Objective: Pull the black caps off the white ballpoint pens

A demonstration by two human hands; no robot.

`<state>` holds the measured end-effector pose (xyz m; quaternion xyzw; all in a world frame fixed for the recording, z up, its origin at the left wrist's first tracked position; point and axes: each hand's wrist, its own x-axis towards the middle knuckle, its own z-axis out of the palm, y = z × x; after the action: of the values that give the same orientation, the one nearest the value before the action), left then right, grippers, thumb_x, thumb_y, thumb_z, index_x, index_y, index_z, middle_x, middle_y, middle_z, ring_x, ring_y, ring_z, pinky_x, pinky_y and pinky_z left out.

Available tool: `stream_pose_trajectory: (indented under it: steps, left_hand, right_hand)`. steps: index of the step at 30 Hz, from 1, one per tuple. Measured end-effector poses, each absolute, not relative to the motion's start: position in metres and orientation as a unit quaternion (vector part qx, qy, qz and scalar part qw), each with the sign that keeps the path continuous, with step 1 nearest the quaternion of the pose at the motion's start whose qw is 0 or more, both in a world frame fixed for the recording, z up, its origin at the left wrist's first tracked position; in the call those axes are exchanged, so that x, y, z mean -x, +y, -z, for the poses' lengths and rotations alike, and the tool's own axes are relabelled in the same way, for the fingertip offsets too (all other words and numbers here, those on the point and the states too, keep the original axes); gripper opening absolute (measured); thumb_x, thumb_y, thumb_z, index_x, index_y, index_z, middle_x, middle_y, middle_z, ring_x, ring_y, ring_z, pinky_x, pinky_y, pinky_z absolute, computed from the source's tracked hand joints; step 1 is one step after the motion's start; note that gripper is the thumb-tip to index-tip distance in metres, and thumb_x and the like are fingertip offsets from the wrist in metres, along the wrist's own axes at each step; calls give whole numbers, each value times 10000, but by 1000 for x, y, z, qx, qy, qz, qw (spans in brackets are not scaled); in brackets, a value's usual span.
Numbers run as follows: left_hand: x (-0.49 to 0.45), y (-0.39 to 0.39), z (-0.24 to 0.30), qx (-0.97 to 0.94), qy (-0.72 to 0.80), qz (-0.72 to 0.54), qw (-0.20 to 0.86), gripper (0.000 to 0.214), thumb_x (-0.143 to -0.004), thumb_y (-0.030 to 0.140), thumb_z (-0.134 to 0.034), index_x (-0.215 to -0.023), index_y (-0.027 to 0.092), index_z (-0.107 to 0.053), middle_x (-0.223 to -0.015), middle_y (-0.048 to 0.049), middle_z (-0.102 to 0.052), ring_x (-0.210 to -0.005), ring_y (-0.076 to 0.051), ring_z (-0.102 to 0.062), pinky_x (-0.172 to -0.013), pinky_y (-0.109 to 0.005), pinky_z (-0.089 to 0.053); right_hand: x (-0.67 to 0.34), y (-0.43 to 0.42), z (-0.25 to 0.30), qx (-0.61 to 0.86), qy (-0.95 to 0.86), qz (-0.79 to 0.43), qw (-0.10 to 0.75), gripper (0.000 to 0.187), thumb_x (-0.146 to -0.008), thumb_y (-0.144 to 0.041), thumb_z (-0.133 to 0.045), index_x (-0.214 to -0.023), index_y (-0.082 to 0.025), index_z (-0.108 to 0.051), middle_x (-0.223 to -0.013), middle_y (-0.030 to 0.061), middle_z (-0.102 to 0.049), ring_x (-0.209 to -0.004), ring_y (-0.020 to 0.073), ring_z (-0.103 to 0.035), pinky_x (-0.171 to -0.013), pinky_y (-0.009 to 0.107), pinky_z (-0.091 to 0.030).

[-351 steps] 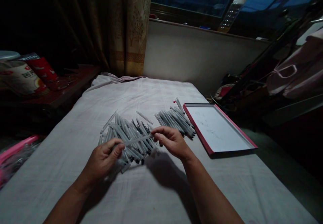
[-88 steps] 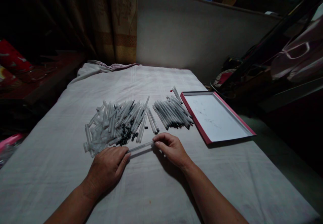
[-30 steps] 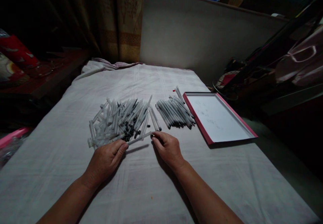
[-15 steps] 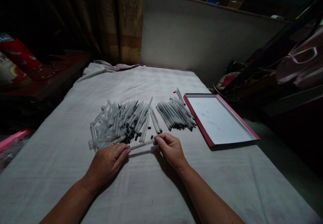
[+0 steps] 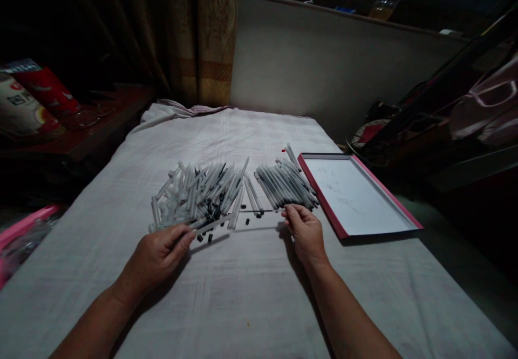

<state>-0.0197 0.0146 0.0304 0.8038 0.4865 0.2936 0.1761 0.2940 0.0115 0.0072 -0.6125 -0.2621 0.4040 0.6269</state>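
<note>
My left hand [image 5: 164, 251] pinches a translucent pen barrel [image 5: 215, 224], which points right and slightly up above the cloth. Between the fingertips of my right hand [image 5: 306, 234] is one end of a thin dark pen refill [image 5: 263, 211], stretching left toward the barrel. The two parts are apart at their near ends. Behind the left hand lies a jumbled pile of clear pen parts [image 5: 188, 186] with black pieces among them. A neat row of pens [image 5: 283, 183] with dark ends lies just beyond the right hand. Small black plugs [image 5: 247, 222] are scattered between.
A shallow pink-edged box lid [image 5: 360, 197] with a white inside lies at the right of the cloth-covered table [image 5: 226, 294]. A pink-rimmed container [image 5: 28, 224] stands at the left edge. Beyond it, red and white packages [image 5: 32, 100] sit on a dark side table.
My hands have moved apart, the right one going right and the left one slightly left. A thin refill now shows outside the barrel that both hands held. The view has shifted slightly.
</note>
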Motion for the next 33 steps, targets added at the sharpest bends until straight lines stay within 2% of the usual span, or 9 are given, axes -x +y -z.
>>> stream_pose_trajectory:
  steps: [3,7,12,15,18,21,26,29,33]
  left_hand:
    - [30,15,-36,-766,534,-337,121,422,-957,527,-448,-742,225,-650,-599,25,-683,-518,-129,-643,-503,-202,-459]
    - [32,14,-38,-753,550,-358,54,397,-968,473,-443,-746,216,-648,-605,17,-686,-518,-132,-645,-501,-211,-452]
    - [14,11,-33,-797,491,-340,87,360,-988,456,-438,-820,220,-652,-688,18,-708,-575,-133,-669,-561,-208,-490]
    - [4,8,-28,-820,460,-328,84,334,-1004,427,-423,-874,219,-650,-767,7,-729,-641,-136,-693,-601,-203,-507]
    - [0,7,-23,-836,442,-317,75,326,-1018,407,-403,-897,220,-642,-787,3,-728,-658,-137,-697,-610,-207,-511]
    - [-3,5,-19,-843,435,-309,68,312,-1028,405,-392,-935,219,-625,-799,3,-726,-650,-138,-693,-606,-217,-511]
    - [-13,-1,-15,-867,390,-305,57,242,-1033,381,-410,-1000,215,-582,-825,0,-718,-673,-140,-690,-606,-229,-505]
    - [-19,-4,-15,-878,361,-311,39,208,-1035,358,-415,-1026,209,-560,-827,-6,-702,-699,-145,-684,-622,-238,-505]
    - [-21,-4,-16,-881,350,-319,8,219,-1038,368,-415,-1022,197,-552,-800,-8,-687,-681,-141,-669,-617,-237,-493]
  right_hand:
    - [-289,11,-7,615,-277,-384,630,412,-601,-534,-842,-727,-161,-719,-653,31,-694,-492,101,-546,-414,196,-442]
    - [-264,7,-5,595,-354,-401,601,335,-706,-498,-770,-754,-169,-735,-691,44,-728,-527,126,-599,-475,228,-491]
    - [-241,2,2,582,-471,-418,515,279,-788,-398,-675,-935,-188,-785,-817,75,-785,-722,207,-712,-629,298,-556]
    - [-243,2,4,619,-517,-361,468,296,-792,-390,-655,-969,-192,-785,-743,46,-764,-659,188,-689,-649,294,-529]
    - [-247,2,1,644,-534,-329,438,301,-804,-426,-640,-915,-180,-772,-578,-5,-662,-535,148,-602,-568,260,-460]
    - [-250,-1,-4,619,-527,-372,448,334,-815,-499,-619,-774,-180,-706,-535,-21,-586,-491,128,-535,-506,238,-412]
    - [-252,-6,-13,575,-496,-461,460,541,-734,-719,-637,-611,-196,-576,-499,-24,-530,-438,98,-441,-427,212,-347]
    - [-253,-4,-18,573,-480,-495,442,672,-693,-852,-572,-521,-206,-508,-428,-28,-471,-395,88,-399,-407,215,-316]
    - [-253,-4,-22,571,-490,-525,398,745,-684,-922,-490,-438,-221,-439,-382,-15,-445,-359,84,-380,-393,224,-292]
